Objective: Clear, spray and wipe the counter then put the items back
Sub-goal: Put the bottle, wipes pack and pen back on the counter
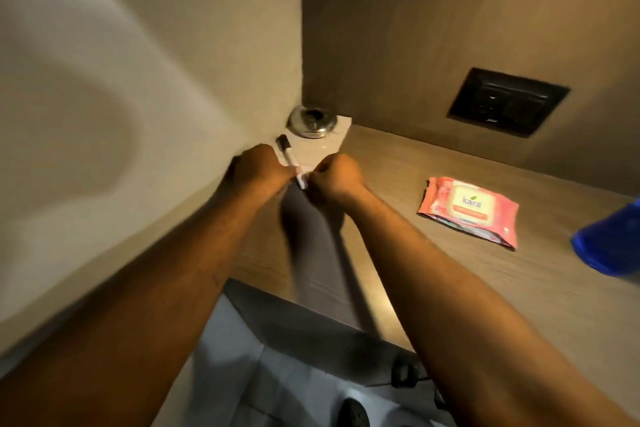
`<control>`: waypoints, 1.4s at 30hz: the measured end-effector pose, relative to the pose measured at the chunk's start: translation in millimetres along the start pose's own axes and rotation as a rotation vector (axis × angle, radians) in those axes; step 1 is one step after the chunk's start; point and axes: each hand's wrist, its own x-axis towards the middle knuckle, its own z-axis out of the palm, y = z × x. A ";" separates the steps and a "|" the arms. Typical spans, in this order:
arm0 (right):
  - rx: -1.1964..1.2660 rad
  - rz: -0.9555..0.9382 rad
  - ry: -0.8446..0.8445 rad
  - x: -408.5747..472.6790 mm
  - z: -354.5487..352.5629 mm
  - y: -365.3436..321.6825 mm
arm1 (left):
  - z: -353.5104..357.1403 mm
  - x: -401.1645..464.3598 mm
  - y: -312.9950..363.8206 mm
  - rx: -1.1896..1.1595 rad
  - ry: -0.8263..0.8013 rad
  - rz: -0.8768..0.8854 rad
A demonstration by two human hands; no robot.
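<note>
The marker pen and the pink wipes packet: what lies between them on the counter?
In the head view, the right hand comes first beside the marker pen; onward to the pink wipes packet is bare wooden counter.

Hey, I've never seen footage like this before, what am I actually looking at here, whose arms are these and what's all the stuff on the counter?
There is no machine here. A person wears a camera on the head, so the one picture looks forward and down along their own bare arms. Both hands meet in the corner of a wooden counter. The left hand and the right hand both have curled fingers around a marker pen with a black cap; blur hides the exact grip. Behind it a round metal dish stands on a white sheet. Further right lies a pink pack of wet wipes, and a blue object shows at the edge. A black socket plate sits in the wall.
</note>
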 end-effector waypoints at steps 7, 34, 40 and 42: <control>0.031 0.069 0.032 -4.6 41.2 -3.2 | 22.7 -1.9 -18.8 -0.652 -0.219 -0.182; 0.341 0.726 0.536 -233.8 -148.0 216.8 | 154.4 -234.2 185.2 -0.703 -0.974 0.270; 0.331 0.751 0.594 -244.4 -158.1 247.4 | 173.2 -248.7 213.2 -0.637 -0.991 0.254; 0.365 0.747 0.582 -244.0 -160.4 251.3 | 173.9 -246.4 221.1 -0.577 -0.985 0.262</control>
